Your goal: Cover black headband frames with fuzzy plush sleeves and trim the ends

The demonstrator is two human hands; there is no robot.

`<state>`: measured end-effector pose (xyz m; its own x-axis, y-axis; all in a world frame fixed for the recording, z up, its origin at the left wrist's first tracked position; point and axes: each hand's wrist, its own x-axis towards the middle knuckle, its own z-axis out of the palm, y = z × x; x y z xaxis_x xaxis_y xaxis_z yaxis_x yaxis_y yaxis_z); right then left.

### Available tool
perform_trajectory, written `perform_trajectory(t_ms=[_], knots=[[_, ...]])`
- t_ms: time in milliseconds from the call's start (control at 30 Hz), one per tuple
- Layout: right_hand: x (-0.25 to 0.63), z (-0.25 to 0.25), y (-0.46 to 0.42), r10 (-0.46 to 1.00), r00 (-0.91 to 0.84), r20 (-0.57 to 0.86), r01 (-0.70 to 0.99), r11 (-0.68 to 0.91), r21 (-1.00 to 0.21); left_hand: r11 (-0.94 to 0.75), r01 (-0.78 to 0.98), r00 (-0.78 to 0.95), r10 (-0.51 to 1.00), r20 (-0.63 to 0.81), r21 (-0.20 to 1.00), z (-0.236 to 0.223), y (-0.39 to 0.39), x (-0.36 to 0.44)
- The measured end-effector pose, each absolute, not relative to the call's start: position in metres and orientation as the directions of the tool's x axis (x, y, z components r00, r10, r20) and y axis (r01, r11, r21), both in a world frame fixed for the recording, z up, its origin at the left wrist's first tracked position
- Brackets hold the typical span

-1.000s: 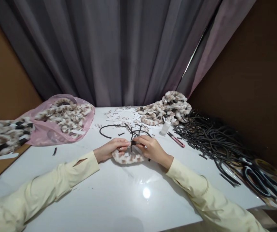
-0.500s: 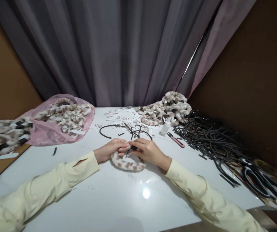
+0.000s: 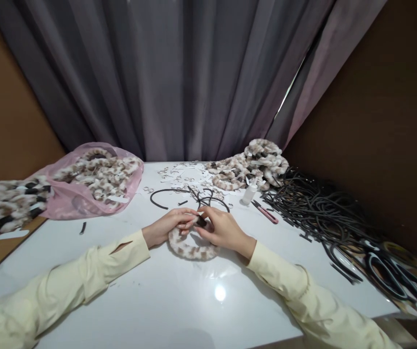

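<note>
The left hand (image 3: 170,226) pinches a mottled furry ring (image 3: 193,252); the right hand (image 3: 227,231) pinches a dark piece (image 3: 201,221), partly hidden there. Pale sleeves (image 3: 84,271) are cut off.

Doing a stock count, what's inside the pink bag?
The pink bag is open, showing a heap of fluffy white-and-brown pieces; a white tag shows near its front edge. Anything beneath the top layer is covered, so no count from here.
</note>
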<state>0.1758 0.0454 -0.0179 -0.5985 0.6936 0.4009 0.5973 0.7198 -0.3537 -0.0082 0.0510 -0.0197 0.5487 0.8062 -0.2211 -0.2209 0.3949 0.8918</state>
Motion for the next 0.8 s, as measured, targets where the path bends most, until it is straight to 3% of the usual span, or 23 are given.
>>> perform_trajectory(t_ms=[167,300,500,667,800], knots=[[0.177,-0.025,0.051,0.791,-0.516,0.328,0.477,0.583,-0.657,0.354,-0.333,0.477,0.863,-0.168,0.874,-0.021,0.053,-0.008],[0.178,-0.032,0.056,0.823,-0.476,0.311,0.389,0.514,-0.765,0.363,-0.346,0.48,0.861,-0.169,0.865,-0.021,0.054,-0.009],[0.177,-0.032,0.056,0.786,-0.482,0.387,0.369,0.583,-0.724,0.36,-0.306,0.522,0.838,-0.161,0.881,-0.021,0.054,-0.009],[0.177,-0.028,0.055,0.727,-0.412,0.549,0.432,0.686,-0.585,0.319,-0.219,0.527,0.834,-0.164,0.922,-0.022,0.052,-0.009],[0.177,-0.027,0.055,0.652,-0.491,0.578,0.408,0.758,-0.509,0.233,-0.167,0.51,0.852,-0.118,0.958,-0.023,0.049,-0.008]])
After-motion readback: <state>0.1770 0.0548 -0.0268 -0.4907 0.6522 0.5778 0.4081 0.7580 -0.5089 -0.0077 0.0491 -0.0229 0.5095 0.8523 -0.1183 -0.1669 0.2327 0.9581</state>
